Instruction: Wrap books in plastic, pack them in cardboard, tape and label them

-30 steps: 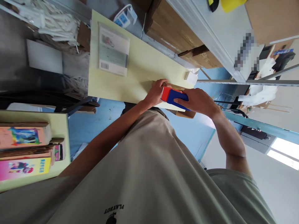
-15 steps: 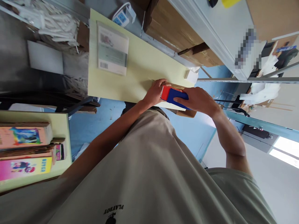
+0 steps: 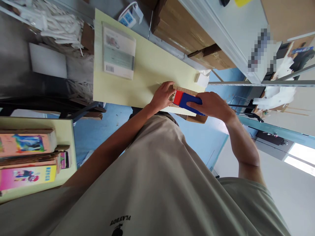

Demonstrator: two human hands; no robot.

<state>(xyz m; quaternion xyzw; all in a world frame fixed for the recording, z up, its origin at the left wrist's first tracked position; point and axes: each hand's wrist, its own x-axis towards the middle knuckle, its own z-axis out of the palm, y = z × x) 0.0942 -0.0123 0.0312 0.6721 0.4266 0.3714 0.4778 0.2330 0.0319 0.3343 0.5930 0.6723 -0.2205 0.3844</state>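
Observation:
My right hand (image 3: 213,105) is wrapped over a flat blue and red tool (image 3: 190,100) that looks like a tape dispenser, with its red end pointing left. Under the tool lies a small brown cardboard box (image 3: 185,89), mostly covered by the tool and my hands. The curled fingers of my left hand (image 3: 162,96) grip the left end of this box, close to the red end. Both hands are over the near edge of the pale yellow table (image 3: 152,62).
On the table's left lies a plastic-wrapped book or pack (image 3: 118,52); a small white box (image 3: 201,79) stands at its right end. Behind are a power strip (image 3: 128,19) and large cartons (image 3: 182,29). Stacked books (image 3: 31,144) sit on another table at lower left.
The blue and red tool has shifted slightly right with my right hand. A gap now shows between its red end and my left fingers, and more of the cardboard box is visible.

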